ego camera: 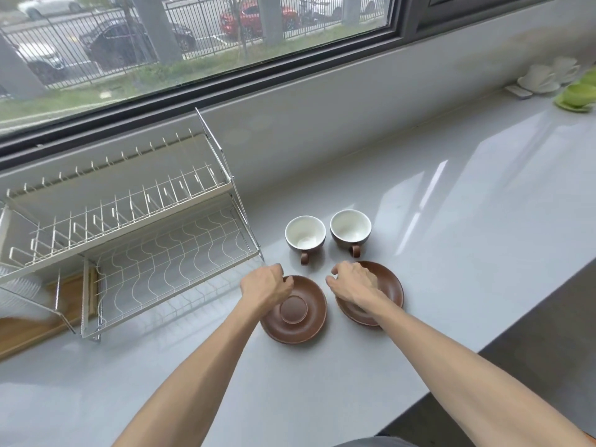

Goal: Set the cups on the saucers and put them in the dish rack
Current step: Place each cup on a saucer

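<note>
Cups and saucers sit apart on a pale grey bench, so the task looks barely begun. Taking the dish rack (129,240) as the landmark: two brown saucers lie side by side just right of its front corner. The left saucer (295,312) is nearest the rack, and the right saucer (383,291) is just beyond it. Behind them, toward the window, stand two upright cups, white inside with brown handles pointing toward the person. The left cup (305,235) and the right cup (351,230) are both empty and rest on the bench, not on saucers.

The left hand (265,285) is loosely curled over the near rim of the left saucer, fingers touching its edge, gripping nothing. The right hand (351,283) hovers over the right saucer, relaxed and unclenched, also carrying nothing.

Still to do, by my judgement: lift each cup onto a saucer, then move both sets into the rack, whose wire lower shelf looks empty.

The bench is glossy and runs beneath a wide window (193,43) showing a fence and parked cars. Far right of the rack, white and green crockery (554,82) waits.
</note>
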A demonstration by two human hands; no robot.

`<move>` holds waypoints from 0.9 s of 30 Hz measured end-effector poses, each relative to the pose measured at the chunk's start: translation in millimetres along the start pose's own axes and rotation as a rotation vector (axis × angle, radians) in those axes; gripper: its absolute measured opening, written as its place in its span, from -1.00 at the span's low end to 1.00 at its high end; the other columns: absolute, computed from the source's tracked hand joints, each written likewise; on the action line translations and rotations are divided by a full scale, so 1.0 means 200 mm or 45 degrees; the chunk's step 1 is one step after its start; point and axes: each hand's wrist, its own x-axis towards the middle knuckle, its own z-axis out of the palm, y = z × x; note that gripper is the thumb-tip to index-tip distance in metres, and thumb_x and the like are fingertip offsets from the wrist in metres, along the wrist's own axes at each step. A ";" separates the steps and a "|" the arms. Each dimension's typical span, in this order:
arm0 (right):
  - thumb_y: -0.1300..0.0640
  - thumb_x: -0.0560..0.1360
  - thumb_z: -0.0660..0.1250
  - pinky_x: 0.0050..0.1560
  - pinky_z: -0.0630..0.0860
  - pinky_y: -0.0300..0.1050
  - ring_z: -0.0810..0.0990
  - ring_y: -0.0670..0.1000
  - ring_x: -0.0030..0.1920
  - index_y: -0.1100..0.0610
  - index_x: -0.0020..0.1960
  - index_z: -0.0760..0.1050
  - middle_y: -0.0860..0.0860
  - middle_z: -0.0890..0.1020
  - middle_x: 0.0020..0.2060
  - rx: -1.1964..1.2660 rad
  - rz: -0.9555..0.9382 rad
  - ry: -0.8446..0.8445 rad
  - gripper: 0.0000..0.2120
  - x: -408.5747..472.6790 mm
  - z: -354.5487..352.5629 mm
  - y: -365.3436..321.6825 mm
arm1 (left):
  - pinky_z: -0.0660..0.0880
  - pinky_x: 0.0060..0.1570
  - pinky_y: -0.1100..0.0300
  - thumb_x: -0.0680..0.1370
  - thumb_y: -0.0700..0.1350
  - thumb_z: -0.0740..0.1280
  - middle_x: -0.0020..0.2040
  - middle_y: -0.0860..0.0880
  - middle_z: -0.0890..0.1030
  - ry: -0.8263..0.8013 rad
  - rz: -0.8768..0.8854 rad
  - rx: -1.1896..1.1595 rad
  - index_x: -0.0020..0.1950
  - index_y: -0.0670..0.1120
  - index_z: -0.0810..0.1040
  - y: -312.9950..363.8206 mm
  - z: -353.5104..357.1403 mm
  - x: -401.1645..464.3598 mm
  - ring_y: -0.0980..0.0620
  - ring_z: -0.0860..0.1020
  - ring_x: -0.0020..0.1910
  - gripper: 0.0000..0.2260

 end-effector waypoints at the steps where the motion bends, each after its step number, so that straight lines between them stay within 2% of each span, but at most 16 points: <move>1: 0.03 0.55 0.20 0.17 0.47 0.01 0.57 0.25 0.26 0.13 0.25 0.58 0.18 0.61 0.24 0.018 0.011 0.010 -0.64 0.02 -0.04 0.02 | 0.45 0.12 0.06 0.61 0.13 0.14 0.29 -0.15 0.60 0.003 0.023 -0.035 0.32 -0.05 0.53 0.05 -0.03 0.01 -0.17 0.55 0.29 -0.59; 4: 0.05 0.52 0.19 0.11 0.49 -0.01 0.60 0.24 0.19 0.08 0.16 0.62 0.15 0.65 0.17 0.062 0.045 0.078 -0.68 0.07 -0.16 0.08 | 0.46 0.11 0.09 0.56 0.14 0.18 0.22 -0.11 0.65 -0.020 0.054 -0.278 0.25 0.00 0.58 0.22 -0.09 0.06 -0.16 0.59 0.24 -0.62; 6: 0.03 0.52 0.21 0.08 0.51 -0.02 0.62 0.23 0.16 0.06 0.13 0.63 0.14 0.67 0.13 0.077 0.055 0.142 -0.70 0.11 -0.24 0.12 | 0.57 0.10 0.06 0.52 0.15 0.20 0.10 -0.10 0.70 -0.105 0.055 -0.610 0.22 0.00 0.56 0.32 -0.11 0.10 -0.15 0.64 0.12 -0.62; 8: 0.02 0.53 0.22 0.09 0.52 -0.01 0.62 0.23 0.16 0.04 0.12 0.64 0.14 0.68 0.12 0.090 0.063 0.193 -0.71 0.16 -0.30 0.16 | 0.63 -0.01 0.03 0.54 0.10 0.23 0.06 -0.08 0.66 -0.197 -0.027 -1.016 0.31 -0.03 0.49 0.42 -0.09 0.14 -0.10 0.67 -0.02 -0.61; 10: 0.01 0.53 0.22 0.15 0.51 0.01 0.60 0.23 0.21 0.02 0.22 0.61 0.13 0.67 0.17 0.127 0.073 0.222 -0.67 0.21 -0.35 0.21 | 0.60 -0.14 0.09 0.58 0.06 0.25 0.13 -0.08 0.56 -0.271 -0.127 -1.285 0.41 -0.12 0.41 0.50 -0.07 0.18 -0.03 0.63 -0.10 -0.55; 12: 0.01 0.54 0.22 0.23 0.49 0.04 0.57 0.23 0.28 0.02 0.35 0.53 0.12 0.64 0.25 0.166 0.078 0.222 -0.60 0.26 -0.38 0.25 | 0.61 -0.16 0.08 0.61 0.03 0.25 0.24 -0.12 0.49 -0.338 -0.233 -1.488 0.47 -0.17 0.36 0.57 -0.05 0.21 -0.08 0.62 0.02 -0.52; 14: 0.02 0.55 0.22 0.25 0.47 0.06 0.55 0.24 0.30 0.04 0.41 0.48 0.12 0.61 0.29 0.183 0.077 0.206 -0.56 0.31 -0.41 0.28 | 0.62 -0.08 0.01 0.64 0.00 0.25 0.36 -0.15 0.44 -0.364 -0.340 -1.645 0.50 -0.17 0.32 0.63 -0.03 0.24 -0.17 0.58 0.20 -0.52; 18: 0.00 0.58 0.21 0.28 0.43 0.09 0.50 0.25 0.35 0.09 0.50 0.35 0.16 0.52 0.36 0.235 0.098 0.137 -0.49 0.41 -0.43 0.31 | 0.59 0.17 -0.08 0.66 -0.04 0.20 0.45 -0.17 0.37 -0.305 -0.464 -1.735 0.53 -0.19 0.26 0.69 -0.01 0.32 -0.21 0.51 0.33 -0.53; 20: -0.02 0.59 0.20 0.30 0.41 0.09 0.48 0.25 0.37 0.11 0.53 0.29 0.18 0.49 0.38 0.265 0.110 0.081 -0.47 0.46 -0.43 0.31 | 0.58 0.20 -0.07 0.67 -0.06 0.17 0.41 -0.14 0.38 -0.279 -0.500 -1.743 0.53 -0.19 0.26 0.70 0.00 0.36 -0.19 0.51 0.33 -0.54; 22: -0.04 0.60 0.17 0.30 0.43 0.09 0.52 0.25 0.33 0.13 0.54 0.27 0.20 0.55 0.32 0.286 0.106 0.029 -0.45 0.51 -0.42 0.30 | 0.58 0.19 -0.05 0.67 -0.07 0.16 0.33 -0.12 0.40 -0.269 -0.516 -1.750 0.52 -0.18 0.28 0.71 0.01 0.39 -0.18 0.52 0.31 -0.57; 25: -0.02 0.59 0.11 0.22 0.52 0.07 0.66 0.27 0.08 0.13 0.52 0.27 0.21 0.64 0.19 0.320 0.107 -0.015 -0.46 0.58 -0.39 0.29 | 0.58 0.16 -0.06 0.66 -0.13 0.15 0.10 -0.08 0.44 -0.258 -0.487 -1.754 0.34 -0.13 0.42 0.71 0.04 0.42 -0.12 0.52 0.17 -0.73; 27: 0.04 0.61 0.08 0.14 0.58 0.03 0.71 0.23 -0.16 0.15 0.47 0.31 0.20 0.63 0.19 0.367 0.102 -0.027 -0.54 0.61 -0.38 0.28 | 0.60 -0.06 0.02 0.62 -0.17 0.15 0.02 -0.08 0.40 -0.248 -0.455 -1.711 0.14 -0.12 0.47 0.71 0.05 0.44 -0.10 0.46 0.04 -0.84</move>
